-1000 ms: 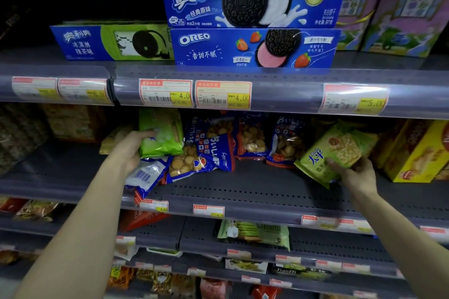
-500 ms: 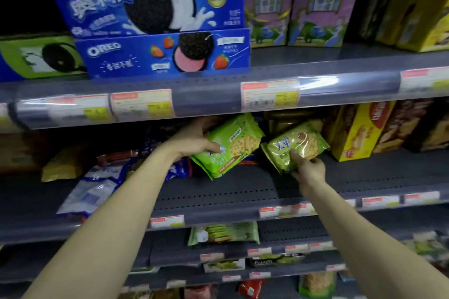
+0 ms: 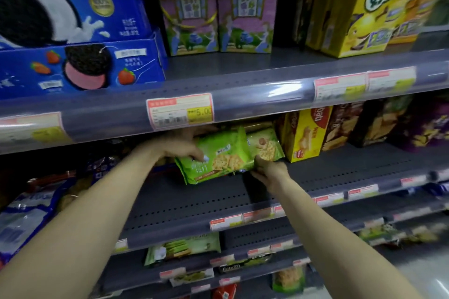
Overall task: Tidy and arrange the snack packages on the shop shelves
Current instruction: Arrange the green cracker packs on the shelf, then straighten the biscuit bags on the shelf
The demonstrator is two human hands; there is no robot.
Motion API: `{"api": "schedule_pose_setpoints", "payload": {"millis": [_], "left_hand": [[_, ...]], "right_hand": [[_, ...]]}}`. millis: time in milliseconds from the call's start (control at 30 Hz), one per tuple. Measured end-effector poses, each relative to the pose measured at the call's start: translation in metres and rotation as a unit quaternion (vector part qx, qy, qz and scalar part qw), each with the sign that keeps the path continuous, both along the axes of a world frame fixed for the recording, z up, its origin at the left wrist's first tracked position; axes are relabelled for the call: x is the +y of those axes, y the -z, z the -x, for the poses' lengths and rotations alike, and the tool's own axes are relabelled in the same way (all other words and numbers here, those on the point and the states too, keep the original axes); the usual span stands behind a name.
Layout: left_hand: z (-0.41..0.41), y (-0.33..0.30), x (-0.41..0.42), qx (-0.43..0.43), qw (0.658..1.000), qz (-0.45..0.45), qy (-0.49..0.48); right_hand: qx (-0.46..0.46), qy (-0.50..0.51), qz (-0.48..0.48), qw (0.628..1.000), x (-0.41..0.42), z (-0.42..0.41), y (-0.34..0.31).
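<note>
Grey perforated shop shelves (image 3: pixel 184 204) are seen stacked in tiers, each front edge lined with price labels (image 3: pixel 179 111). On the top shelf (image 3: pixel 243 68), blue cookie boxes (image 3: pixel 80 68) are set at left, pink-and-green cartons (image 3: pixel 216 7) in the middle and yellow boxes (image 3: pixel 364 7) at right. On the middle shelf, two green cracker packets (image 3: pixel 218 158) are stood beside a yellow box (image 3: pixel 303 136); blue-and-white bags (image 3: pixel 24 216) lie at far left.

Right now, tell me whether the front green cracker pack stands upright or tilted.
Tilted: the green cracker pack slants, left end lower, held by the left hand and right hand.
</note>
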State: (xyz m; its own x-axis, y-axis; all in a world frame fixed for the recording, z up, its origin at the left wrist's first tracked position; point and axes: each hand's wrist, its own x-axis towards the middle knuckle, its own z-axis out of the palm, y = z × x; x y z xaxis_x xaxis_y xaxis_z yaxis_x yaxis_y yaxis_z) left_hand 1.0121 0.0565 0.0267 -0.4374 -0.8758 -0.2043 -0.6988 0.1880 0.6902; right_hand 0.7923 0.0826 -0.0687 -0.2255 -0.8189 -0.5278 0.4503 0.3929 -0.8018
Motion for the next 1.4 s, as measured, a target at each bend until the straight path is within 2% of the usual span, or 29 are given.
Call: {"api": "schedule_pose_setpoints", "payload": {"millis": [133, 333, 500, 633, 733, 867, 933, 1167, 1267, 1400], "left_hand": [[0.030, 0.015, -0.003, -0.065, 0.997, 0.018, 0.028], [0.057, 0.027, -0.012, -0.018, 0.999, 0.041, 0.026], [0.077, 0.039, -0.017, -0.019, 0.993, 0.105, 0.048], [0.086, 0.052, -0.017, -0.097, 0.965, 0.226, 0.091], [0.085, 0.059, -0.013, -0.118, 0.950, 0.275, 0.085], [0.083, 0.063, -0.005, -0.125, 0.949, 0.281, 0.075], [0.086, 0.063, 0.001, -0.133, 0.950, 0.275, 0.065], [0.072, 0.056, 0.016, -0.153, 0.956, 0.251, 0.017], [0.039, 0.054, 0.027, -0.150, 0.958, 0.242, -0.020], [-0.036, 0.058, 0.053, -0.150, 0.949, 0.254, -0.111]], "right_hand": [[-0.006, -0.030, -0.019, 0.999, 0.004, 0.003, -0.002], [-0.016, -0.042, 0.000, 0.999, 0.005, 0.020, -0.007], [-0.013, -0.009, 0.006, 1.000, 0.010, 0.023, -0.007], [0.046, 0.003, -0.008, 0.999, 0.016, 0.030, -0.005], [0.145, 0.000, -0.016, 0.989, 0.018, 0.033, 0.000], [0.361, -0.032, -0.021, 0.932, 0.023, 0.032, -0.004], [0.426, -0.034, -0.018, 0.904, 0.028, 0.029, -0.007], [0.542, -0.013, 0.046, 0.839, 0.036, 0.015, 0.000], [0.597, 0.019, 0.071, 0.799, 0.037, 0.004, 0.000], [0.644, 0.072, 0.175, 0.742, 0.043, -0.027, -0.007]]}}
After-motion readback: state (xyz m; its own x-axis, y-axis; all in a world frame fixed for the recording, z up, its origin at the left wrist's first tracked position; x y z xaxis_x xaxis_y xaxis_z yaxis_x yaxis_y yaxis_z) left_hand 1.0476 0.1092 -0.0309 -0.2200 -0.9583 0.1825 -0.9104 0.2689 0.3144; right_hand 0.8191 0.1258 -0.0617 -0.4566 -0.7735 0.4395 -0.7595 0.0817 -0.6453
